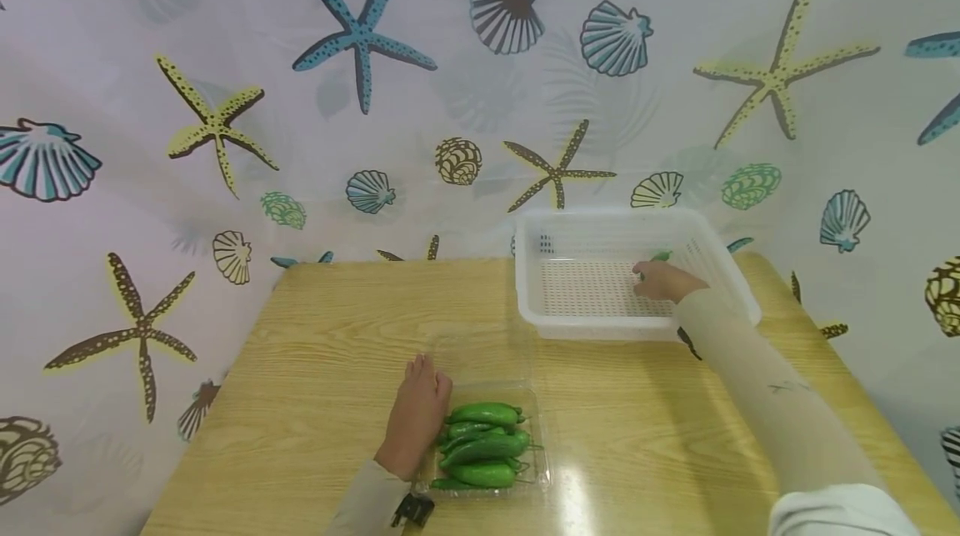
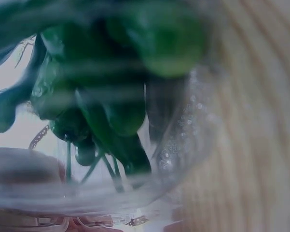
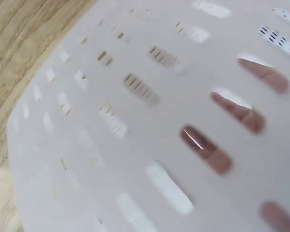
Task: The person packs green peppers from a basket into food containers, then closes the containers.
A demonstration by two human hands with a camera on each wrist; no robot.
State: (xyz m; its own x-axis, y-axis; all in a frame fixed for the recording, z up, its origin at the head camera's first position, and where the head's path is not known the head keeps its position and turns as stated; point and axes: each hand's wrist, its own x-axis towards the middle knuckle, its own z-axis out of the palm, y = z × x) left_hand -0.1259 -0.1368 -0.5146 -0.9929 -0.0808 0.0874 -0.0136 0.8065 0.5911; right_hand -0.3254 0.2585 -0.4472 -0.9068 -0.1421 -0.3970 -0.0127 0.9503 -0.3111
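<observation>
A clear plastic box (image 1: 543,469) with its lid (image 1: 480,357) laid back holds several green peppers (image 1: 483,448). My left hand (image 1: 416,415) rests against the box's left side, its fingers near the hinge of the lid. Through the clear wall, the left wrist view shows the peppers (image 2: 113,111) close up and blurred. Over at the back right, my right hand (image 1: 663,280) is inside a white plastic basket (image 1: 637,323) and grips a green pepper (image 1: 661,256), whose end sticks out above the fingers. In the right wrist view the slotted basket wall (image 3: 106,154) hides most of that hand.
Both containers stand on a wooden table (image 1: 360,311), the basket at its back right, the box nearer the front. A curtain (image 1: 465,94) printed with starfish and shells hangs behind and around the table.
</observation>
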